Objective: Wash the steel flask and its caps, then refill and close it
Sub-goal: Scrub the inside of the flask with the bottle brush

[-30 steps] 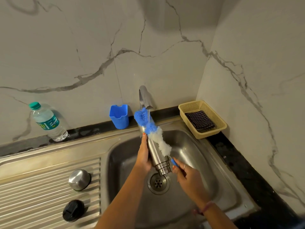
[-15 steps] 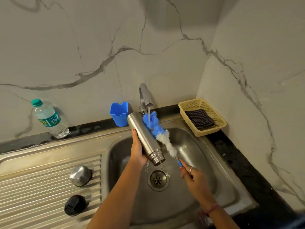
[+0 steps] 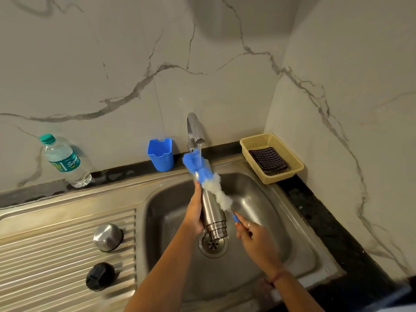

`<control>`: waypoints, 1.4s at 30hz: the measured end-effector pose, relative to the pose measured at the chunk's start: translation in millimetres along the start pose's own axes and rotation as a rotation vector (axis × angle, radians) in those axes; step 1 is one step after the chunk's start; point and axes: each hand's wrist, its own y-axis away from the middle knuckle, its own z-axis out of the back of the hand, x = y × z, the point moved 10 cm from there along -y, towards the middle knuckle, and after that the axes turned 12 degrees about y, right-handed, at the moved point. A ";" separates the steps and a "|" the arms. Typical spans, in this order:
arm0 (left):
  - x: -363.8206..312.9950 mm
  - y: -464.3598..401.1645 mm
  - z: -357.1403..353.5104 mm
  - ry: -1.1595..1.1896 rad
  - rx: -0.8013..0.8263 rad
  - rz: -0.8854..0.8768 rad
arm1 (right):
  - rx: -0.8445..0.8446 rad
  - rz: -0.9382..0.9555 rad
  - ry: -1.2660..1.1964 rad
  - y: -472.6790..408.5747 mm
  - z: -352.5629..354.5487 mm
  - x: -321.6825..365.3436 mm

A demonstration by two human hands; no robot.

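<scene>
The steel flask [image 3: 211, 208] hung over the sink basin [image 3: 258, 266], mouth tipped down toward the drain [image 3: 212, 243] and base raised toward the tap [image 3: 194, 129] — its long axis ran from near the person up and away, slightly leftward. The left hand [image 3: 194, 212] gripped its left flank, fingers wrapped round the body. Just to the flask's right, the right hand [image 3: 249, 233] pinched the blue handle of the bottle brush [image 3: 207, 174], whose blue-and-white bristles lay along the flask's outer wall under the running water. The steel looked wet, dull-bright and unmarked, its neck ringed with threads. Well to the left, on the ribbed draining board [image 3: 56, 255], sat the steel cap [image 3: 108, 237] and the black inner cap [image 3: 99, 276] — apart from each other.
</scene>
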 end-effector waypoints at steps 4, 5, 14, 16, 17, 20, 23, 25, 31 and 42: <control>1.8 0.7 8.0 0.001 -0.005 -0.008 | 0.035 -0.019 -0.005 2.3 -11.9 1.3; -0.6 0.0 11.1 0.010 -0.005 -0.017 | 0.034 -0.004 -0.001 12.3 -13.9 -0.2; -5.9 1.3 14.9 0.040 -0.028 -0.031 | 0.055 -0.127 -0.125 23.7 -21.4 -9.8; -2.8 4.0 13.5 0.035 -0.057 -0.020 | 0.067 -0.151 -0.138 5.7 -20.5 -4.0; -1.9 4.8 12.5 0.036 -0.062 -0.012 | 0.063 -0.139 -0.124 0.4 -19.1 -2.6; -7.1 6.6 10.8 0.048 -0.058 -0.023 | 0.048 -0.095 -0.063 9.2 -19.5 -7.0; -14.5 5.1 16.5 0.077 -0.053 -0.036 | -0.019 -0.066 -0.001 38.8 -15.9 -20.1; -15.4 4.7 20.0 0.064 -0.046 -0.038 | -0.017 -0.096 -0.006 44.5 -15.0 -26.5; -7.5 12.2 19.2 0.006 -0.092 -0.067 | 0.021 -0.158 -0.012 -7.0 -16.0 -17.3; -8.9 10.5 28.8 0.000 -0.173 -0.067 | -0.021 -0.123 -0.005 29.8 -10.2 -27.9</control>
